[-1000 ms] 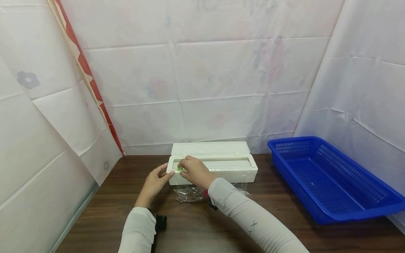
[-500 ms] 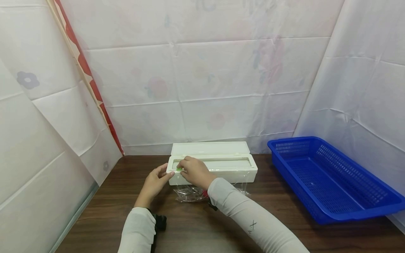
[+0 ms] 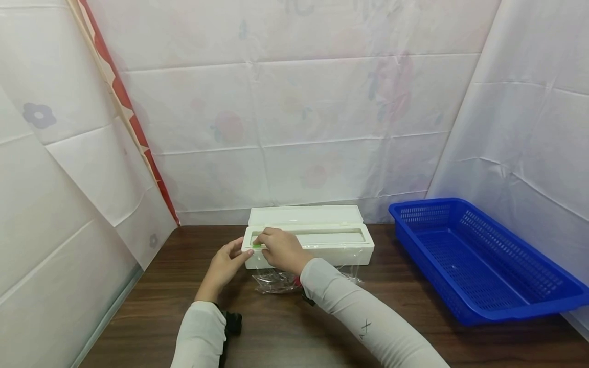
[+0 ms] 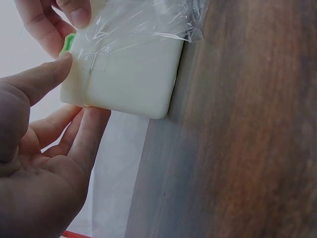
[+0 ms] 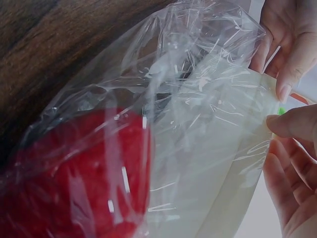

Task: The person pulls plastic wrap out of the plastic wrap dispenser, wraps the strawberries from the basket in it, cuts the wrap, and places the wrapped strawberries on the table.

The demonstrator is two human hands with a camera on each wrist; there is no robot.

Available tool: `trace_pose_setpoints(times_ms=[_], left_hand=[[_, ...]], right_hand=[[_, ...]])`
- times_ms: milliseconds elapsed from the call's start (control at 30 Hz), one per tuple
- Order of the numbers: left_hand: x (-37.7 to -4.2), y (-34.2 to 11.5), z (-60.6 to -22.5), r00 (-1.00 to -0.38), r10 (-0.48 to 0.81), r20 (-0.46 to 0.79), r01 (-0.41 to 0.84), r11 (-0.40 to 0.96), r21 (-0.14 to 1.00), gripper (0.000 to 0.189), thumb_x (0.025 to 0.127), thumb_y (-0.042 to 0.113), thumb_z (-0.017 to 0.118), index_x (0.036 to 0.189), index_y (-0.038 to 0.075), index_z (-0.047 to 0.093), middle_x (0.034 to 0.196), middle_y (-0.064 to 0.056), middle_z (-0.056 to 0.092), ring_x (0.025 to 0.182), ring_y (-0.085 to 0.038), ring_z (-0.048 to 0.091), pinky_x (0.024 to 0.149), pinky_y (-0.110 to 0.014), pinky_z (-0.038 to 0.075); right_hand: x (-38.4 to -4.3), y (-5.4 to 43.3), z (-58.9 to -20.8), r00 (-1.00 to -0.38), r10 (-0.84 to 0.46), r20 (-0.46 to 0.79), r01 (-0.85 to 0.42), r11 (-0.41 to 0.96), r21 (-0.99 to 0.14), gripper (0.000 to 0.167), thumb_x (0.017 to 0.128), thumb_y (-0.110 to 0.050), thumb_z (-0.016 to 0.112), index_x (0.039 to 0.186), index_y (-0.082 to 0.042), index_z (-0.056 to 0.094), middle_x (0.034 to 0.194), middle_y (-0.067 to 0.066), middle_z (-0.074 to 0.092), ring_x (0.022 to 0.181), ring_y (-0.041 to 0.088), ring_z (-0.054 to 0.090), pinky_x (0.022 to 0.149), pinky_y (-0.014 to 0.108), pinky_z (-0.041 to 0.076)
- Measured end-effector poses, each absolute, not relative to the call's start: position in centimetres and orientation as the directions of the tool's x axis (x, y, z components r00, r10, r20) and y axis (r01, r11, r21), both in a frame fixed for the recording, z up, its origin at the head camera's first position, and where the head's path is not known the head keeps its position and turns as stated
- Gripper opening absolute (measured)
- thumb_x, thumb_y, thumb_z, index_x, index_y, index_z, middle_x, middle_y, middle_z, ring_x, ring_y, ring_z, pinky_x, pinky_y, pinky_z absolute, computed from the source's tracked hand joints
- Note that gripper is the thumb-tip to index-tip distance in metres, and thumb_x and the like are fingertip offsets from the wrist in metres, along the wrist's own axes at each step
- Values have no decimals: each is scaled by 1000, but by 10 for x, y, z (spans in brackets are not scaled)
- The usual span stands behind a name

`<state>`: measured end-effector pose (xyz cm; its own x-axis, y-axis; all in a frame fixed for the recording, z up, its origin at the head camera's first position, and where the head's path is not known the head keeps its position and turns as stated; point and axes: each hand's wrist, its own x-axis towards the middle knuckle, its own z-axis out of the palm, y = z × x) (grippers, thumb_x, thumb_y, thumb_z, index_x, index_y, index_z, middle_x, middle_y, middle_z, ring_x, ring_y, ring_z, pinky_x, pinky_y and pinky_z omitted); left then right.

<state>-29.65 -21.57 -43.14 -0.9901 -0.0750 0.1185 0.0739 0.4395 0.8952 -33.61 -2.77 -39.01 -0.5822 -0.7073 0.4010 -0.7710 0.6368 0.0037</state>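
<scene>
A long white cling film dispenser (image 3: 340, 256) lies across the table with its lid (image 3: 306, 215) raised at the back. My left hand (image 3: 224, 268) holds the dispenser's left end, thumb on the front top edge and fingers against the end. At that same end my right hand (image 3: 282, 250) pinches a small green slide cutter (image 3: 256, 246), mostly covered by the fingers. Clear cling film (image 3: 276, 283) hangs from the front edge down onto the table. In the right wrist view a rounded red thing (image 5: 94, 173) shows behind the film; its kind is unclear.
To the right stands a blue perforated plastic basket (image 3: 465, 260). The dark wooden table (image 3: 276, 332) meets white patterned sheets (image 3: 313, 112) at the back and sides.
My right hand has slid slightly left along the dispenser's edge with the green slide cutter. The left hand keeps its place on the end.
</scene>
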Motion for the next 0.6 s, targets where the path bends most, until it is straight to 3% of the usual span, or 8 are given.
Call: trace_pose_setpoints(times_ms=[600], left_hand=[[-297,-215,-433,-989,-78,122,76,443,893,65,98,33,68,150,3,44,139,-22,55,126,-35,54,98,-50,48]], right_hand=[[-338,-28,-392,-584,-713,388,-775,632,-5,28,93,-14,72,120,-22,74,117,-7,69,104,8,65,75,21,54]])
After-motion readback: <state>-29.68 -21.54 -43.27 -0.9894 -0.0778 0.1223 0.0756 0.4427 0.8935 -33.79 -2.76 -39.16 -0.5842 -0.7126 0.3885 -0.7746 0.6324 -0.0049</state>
